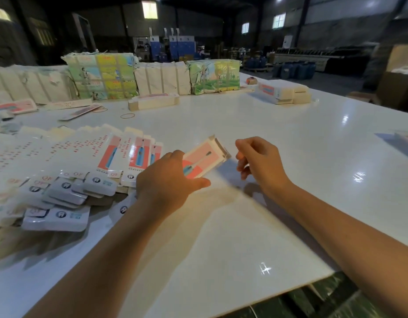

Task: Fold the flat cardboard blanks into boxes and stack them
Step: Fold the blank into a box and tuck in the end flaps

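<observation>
Left hand (168, 177) grips the half-folded box (204, 157), fingers curled over its near end, thumb underneath; box sits just above the white table (290, 138), right beside the fanned pile of flat blanks (67, 157). Right hand (259, 160) hovers just right of the box, fingers loosely curled, holding nothing, not touching it.

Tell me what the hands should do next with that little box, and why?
Probably bring the right hand back to tuck in the open end flap. The left hand holds the box above the table, and its far end still gapes open.
</observation>
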